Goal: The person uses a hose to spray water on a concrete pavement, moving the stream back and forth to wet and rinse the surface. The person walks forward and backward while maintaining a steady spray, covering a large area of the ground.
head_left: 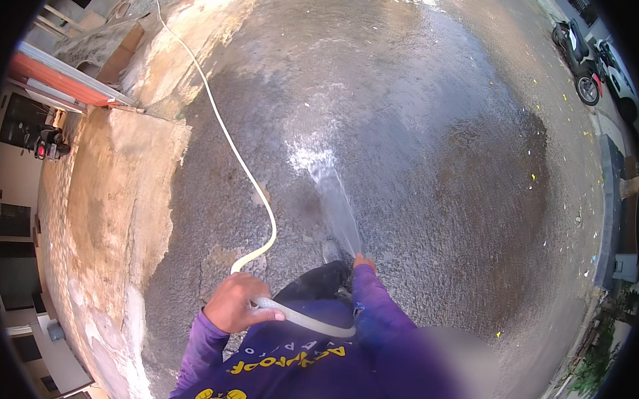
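Note:
My left hand (238, 301) is wrapped round a pale, cream-white hose (270, 229), at waist height. From there the hose runs across my front toward my right side, where my sleeve and body hide it. Farther forward, my right hand (363, 261) is closed at the point where water comes out. Its fingers are small in the picture, and the hose end in them is mostly hidden. A fan of water (337, 207) leaves that hand and splashes white on the dark, wet paving (419, 204) ahead.
The hose trails away over the ground to the far left. A dry, tan concrete strip (113, 190) lies left, beside a building with an orange-red panel (61, 78). Parked at far right are a scooter (579, 61) and a white vehicle (619, 77). One motorbike (49, 143) stands left.

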`<control>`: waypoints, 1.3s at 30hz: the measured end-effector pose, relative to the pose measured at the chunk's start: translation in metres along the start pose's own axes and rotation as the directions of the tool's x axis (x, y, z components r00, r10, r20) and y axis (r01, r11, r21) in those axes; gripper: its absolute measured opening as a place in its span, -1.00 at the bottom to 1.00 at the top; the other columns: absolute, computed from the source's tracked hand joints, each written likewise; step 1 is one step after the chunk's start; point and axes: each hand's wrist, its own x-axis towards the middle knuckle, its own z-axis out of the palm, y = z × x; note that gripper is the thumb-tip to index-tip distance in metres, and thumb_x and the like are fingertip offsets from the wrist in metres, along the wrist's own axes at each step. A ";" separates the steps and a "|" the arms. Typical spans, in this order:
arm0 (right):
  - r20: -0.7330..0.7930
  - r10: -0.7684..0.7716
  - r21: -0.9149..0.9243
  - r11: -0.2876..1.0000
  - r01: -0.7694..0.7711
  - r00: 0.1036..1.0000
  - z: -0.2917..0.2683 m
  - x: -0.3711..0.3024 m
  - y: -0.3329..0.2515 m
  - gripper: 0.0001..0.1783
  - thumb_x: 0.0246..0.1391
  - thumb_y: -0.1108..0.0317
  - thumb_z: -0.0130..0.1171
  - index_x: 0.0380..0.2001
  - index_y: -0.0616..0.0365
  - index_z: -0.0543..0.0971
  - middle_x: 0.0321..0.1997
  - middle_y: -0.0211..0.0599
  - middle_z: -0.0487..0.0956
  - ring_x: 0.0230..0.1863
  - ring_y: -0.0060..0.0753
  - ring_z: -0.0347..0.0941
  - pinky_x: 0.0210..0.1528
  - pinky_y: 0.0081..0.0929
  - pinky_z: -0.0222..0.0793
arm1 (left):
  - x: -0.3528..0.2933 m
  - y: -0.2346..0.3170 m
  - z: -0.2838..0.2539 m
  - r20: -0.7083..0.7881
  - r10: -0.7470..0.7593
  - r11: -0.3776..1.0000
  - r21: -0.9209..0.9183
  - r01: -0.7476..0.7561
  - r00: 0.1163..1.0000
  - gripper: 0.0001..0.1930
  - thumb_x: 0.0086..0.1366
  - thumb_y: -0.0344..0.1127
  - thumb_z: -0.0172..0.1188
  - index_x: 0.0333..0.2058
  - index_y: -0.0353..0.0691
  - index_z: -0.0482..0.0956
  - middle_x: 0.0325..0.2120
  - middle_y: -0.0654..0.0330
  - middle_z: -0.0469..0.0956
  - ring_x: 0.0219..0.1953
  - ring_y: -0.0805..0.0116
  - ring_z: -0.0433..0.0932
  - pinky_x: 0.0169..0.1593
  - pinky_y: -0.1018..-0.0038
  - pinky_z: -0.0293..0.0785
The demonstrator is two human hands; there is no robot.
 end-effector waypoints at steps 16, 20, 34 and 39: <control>0.009 0.024 0.044 0.999 -0.024 1.000 -0.028 0.005 -0.091 -0.31 0.19 -0.19 -0.05 -0.02 0.22 0.68 0.10 0.15 0.61 0.19 0.17 0.51 0.27 -0.04 0.36 | 0.031 -0.007 -0.044 -0.035 -0.060 0.998 0.006 0.060 0.998 -0.56 0.03 0.05 0.52 -0.46 -0.24 0.63 -0.52 0.12 0.54 -0.34 0.06 0.55 -0.16 0.21 0.43; 0.007 0.072 -0.040 0.997 -0.072 0.997 -0.025 0.009 -0.069 -0.25 0.17 -0.24 -0.07 0.00 0.24 0.67 0.15 0.17 0.58 0.24 0.17 0.48 0.28 -0.05 0.34 | 0.033 -0.002 -0.035 -0.039 -0.096 0.995 -0.002 0.096 0.995 -0.57 0.02 0.04 0.52 -0.45 -0.24 0.63 -0.51 0.12 0.54 -0.34 0.05 0.55 -0.15 0.20 0.43; 0.056 -0.029 0.078 0.997 0.025 0.998 -0.038 0.060 -0.069 -0.47 0.14 -0.07 0.12 -0.20 0.22 0.72 -0.25 0.03 0.70 -0.15 0.00 0.63 -0.05 -0.11 0.48 | 0.043 0.038 -0.008 -0.125 -0.209 0.978 -0.026 0.207 0.970 -0.57 0.03 0.03 0.52 -0.44 -0.24 0.62 -0.51 0.14 0.54 -0.33 0.05 0.52 -0.14 0.21 0.41; 0.202 -0.022 0.432 0.899 -0.069 0.979 -0.040 0.070 -0.059 -0.69 0.08 0.11 0.19 -0.43 0.11 0.72 -0.72 -0.24 0.54 -0.75 -0.23 0.45 -0.64 -0.23 0.32 | 0.049 0.047 0.000 -0.130 -0.214 0.977 -0.040 0.210 0.968 -0.57 0.03 0.02 0.52 -0.45 -0.24 0.62 -0.51 0.14 0.53 -0.32 0.07 0.53 -0.12 0.22 0.40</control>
